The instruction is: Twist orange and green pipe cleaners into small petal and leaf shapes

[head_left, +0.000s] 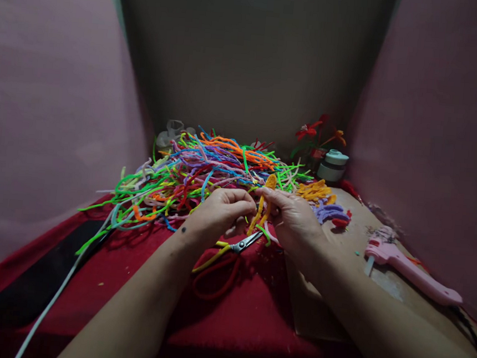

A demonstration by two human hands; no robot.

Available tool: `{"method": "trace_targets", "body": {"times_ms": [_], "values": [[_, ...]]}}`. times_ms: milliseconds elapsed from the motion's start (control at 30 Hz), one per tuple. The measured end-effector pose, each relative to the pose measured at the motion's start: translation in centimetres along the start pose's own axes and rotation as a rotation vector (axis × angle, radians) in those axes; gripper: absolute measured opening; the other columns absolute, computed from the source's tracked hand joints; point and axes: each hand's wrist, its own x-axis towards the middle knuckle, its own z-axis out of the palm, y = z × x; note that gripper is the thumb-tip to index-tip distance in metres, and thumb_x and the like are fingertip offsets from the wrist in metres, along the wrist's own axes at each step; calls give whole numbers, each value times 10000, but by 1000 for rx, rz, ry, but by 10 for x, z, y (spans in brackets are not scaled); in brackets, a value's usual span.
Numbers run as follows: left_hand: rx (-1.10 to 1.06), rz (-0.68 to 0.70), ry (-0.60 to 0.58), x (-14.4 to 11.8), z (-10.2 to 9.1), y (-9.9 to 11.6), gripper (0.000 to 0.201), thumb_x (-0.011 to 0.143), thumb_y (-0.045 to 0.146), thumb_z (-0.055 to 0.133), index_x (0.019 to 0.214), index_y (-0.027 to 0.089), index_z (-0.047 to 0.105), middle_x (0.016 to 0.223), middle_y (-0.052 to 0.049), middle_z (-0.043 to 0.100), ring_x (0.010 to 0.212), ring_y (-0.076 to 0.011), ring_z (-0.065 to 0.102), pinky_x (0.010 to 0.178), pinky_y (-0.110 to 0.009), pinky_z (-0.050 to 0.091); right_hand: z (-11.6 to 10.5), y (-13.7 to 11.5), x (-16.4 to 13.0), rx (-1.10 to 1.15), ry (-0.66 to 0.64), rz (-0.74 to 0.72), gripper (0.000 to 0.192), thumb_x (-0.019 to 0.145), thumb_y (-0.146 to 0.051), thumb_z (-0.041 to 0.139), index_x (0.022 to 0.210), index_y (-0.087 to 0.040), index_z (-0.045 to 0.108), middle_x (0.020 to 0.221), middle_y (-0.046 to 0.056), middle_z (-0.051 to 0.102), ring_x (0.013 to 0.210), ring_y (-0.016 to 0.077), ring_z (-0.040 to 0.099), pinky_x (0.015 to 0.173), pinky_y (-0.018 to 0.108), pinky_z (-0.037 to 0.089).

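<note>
Orange, one fuzzy strip (271,182) is pinched by fingers (273,196) of left hand (228,206) and right hand (296,213), near one pair of scissors (241,246).

Two bare hands, one left hand (227,207) and one right hand (296,214), share the grip on at least one bent yellow-orange fuzzy piece (270,183). Just nearer than the grip: one pair of yellow-handled, metal-bladed scissors (241,246). Beyond and left of it: one heap of multicoloured fuzzy stems (223,161), dozens, too tangled to count. Right of the grip: one yellow-orange fuzzy cluster (315,191), one purple fuzzy cluster (329,212), one pink plastic glue gun (414,272). Beyond, rightward: one round pale-green container (332,166), at least one red fuzzy flower (306,131), one orange fuzzy flower (339,136).
</note>
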Motion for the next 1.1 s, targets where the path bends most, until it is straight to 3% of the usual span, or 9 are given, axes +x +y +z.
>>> {"method": "trace_targets", "body": {"times_ms": [167, 400, 667, 933, 1100], "values": [[-23, 51, -26, 2, -2, -4, 208, 764, 338, 572, 677, 149, 565, 474, 41, 509, 347, -42, 384, 336, -164, 261, 2, 1, -3, 19, -72, -7, 93, 586, -228, 682, 604, -144, 644, 564, -8, 562, 512, 81, 442, 508, 241, 327], [47, 92, 27, 1, -2, -2, 134, 734, 225, 563, 627, 147, 539, 463, 54, 472, 366, -36, 362, 344, -156, 259, -2, 7, 1, -19, -101, -18, 158, 612, -265, 707, 703, -143, 664, 672, 18, 618, 595, 114, 528, 601, 266, 408], [164, 109, 176, 0, 3, 2, 119, 686, 148, 518, 567, 149, 515, 389, 50, 475, 315, -55, 369, 316, -169, 267, -3, 8, 1, 0, -88, -93, 150, 649, -271, 710, 686, -141, 646, 577, -29, 530, 508, 67, 435, 517, 229, 324], [44, 140, 151, 0, -4, 0, 149, 720, 230, 563, 604, 148, 519, 471, 44, 491, 363, -59, 412, 347, -182, 301, -5, 7, 2, -10, -106, -112, 168, 661, -289, 709, 703, -141, 644, 582, -31, 530, 489, 61, 423, 492, 227, 308], [87, 71, 91, 0, -3, 2, 239, 735, 364, 606, 680, 137, 555, 457, 34, 501, 352, -54, 384, 347, -179, 265, -1, 5, -1, 42, -98, -60, 156, 643, -263, 721, 722, -142, 661, 661, -5, 589, 554, 76, 493, 547, 234, 371]]}}
